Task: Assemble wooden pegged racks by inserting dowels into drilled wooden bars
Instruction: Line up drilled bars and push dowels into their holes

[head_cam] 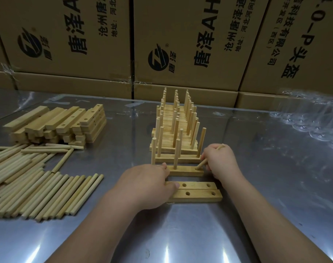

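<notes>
On the shiny steel bench [199, 234], a pale drilled wooden bar [186, 170] lies crosswise, with one upright round dowel [176, 154] in its middle hole. The right hand [221, 160] grips a slanted light wooden dowel [201, 164] whose tip is at the bar's right hole. The left hand [146, 185], fingers relaxed, presses on the bar's left end. Two unpegged drilled bars [198, 193] lie just in front of it, and finished pegged racks [175, 130] stand behind.

Glossy metal table [256, 168]; matt pale wood dowels [47, 188]; cardboard boxes [180, 35].
</notes>
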